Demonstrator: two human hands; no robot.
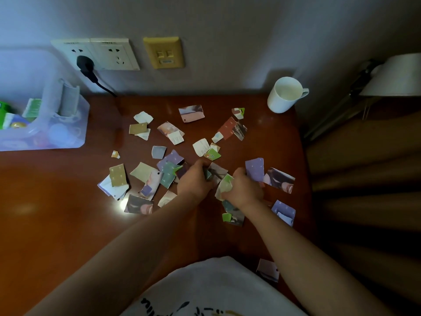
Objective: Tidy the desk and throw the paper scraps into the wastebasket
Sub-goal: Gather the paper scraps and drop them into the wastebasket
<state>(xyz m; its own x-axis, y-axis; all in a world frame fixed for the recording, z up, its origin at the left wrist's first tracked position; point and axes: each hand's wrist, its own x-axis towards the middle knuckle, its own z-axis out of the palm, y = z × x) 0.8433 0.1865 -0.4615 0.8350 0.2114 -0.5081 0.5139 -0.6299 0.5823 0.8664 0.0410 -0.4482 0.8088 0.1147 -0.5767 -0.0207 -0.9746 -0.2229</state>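
Right hand (245, 189), fingers curled tight, grips a wad of paper scraps (224, 187). Left hand (194, 181), just beside it, pinches another piece. More scraps litter the counter (57, 201), nearer than the white mug (286, 94) and mostly to its left.

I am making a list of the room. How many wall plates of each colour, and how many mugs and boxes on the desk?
White wall plates: 2
Yellow wall plate: 1
White mug: 1
Clear plastic box: 1
Total: 5
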